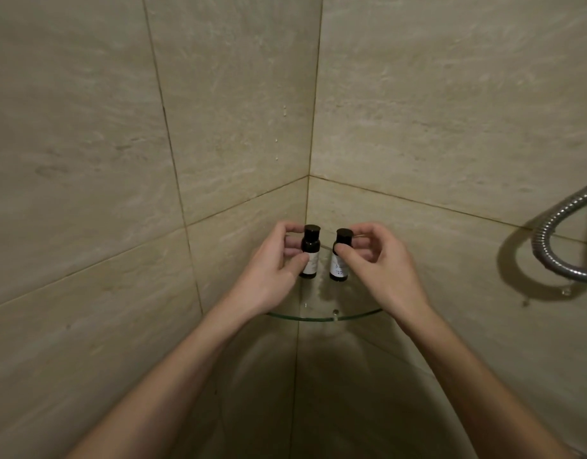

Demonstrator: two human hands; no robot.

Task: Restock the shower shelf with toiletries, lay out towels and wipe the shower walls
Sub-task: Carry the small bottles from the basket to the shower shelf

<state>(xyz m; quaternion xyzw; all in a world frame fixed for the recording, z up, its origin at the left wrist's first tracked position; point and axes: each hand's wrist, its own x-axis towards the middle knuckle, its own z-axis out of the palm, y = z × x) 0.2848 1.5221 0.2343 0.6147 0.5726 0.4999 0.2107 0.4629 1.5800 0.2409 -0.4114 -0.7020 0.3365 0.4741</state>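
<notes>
Two small dark toiletry bottles with black caps and pale labels stand upright on a glass corner shelf [321, 317] in the tiled shower corner. My left hand [272, 270] pinches the left bottle [310, 253] between thumb and fingers. My right hand [381, 266] pinches the right bottle [340, 260] the same way, thumb on its neck. The bottles stand a little apart, side by side, near the back of the shelf.
Beige stone-look wall tiles [219, 94] meet in the corner, with a few water drops on them. A chrome shower hose [550, 246] loops on the right wall. The front of the glass shelf carries only a small drop of water.
</notes>
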